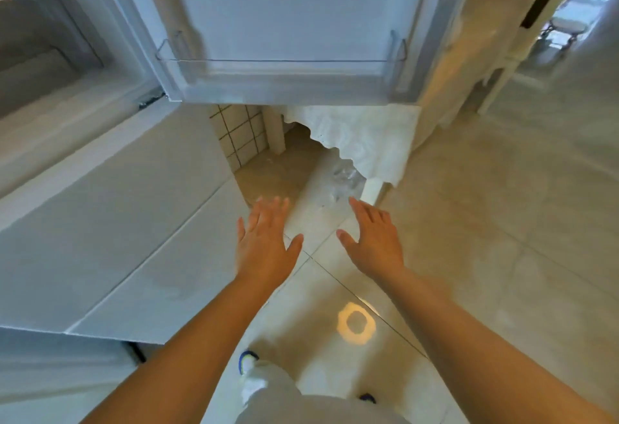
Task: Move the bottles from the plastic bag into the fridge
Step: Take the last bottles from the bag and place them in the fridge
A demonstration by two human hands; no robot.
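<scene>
The white fridge [100,222] stands on my left with its upper door [294,21] swung open ahead of me. A clear shelf [281,61] runs along the inside of that door and holds nothing. On the floor beyond my fingertips lies a clear plastic bag [345,179], blurred, its contents not readable. My left hand [264,242] and my right hand [375,239] reach forward side by side over the floor, fingers straight and spread, both short of the bag and holding nothing.
A white cloth-draped table [368,135] stands behind the bag, with a white leg [371,190] beside it. A tiled wall corner [237,135] is left of the bag. Beige floor tiles [485,222] spread to the right. My legs and shoes show at the bottom.
</scene>
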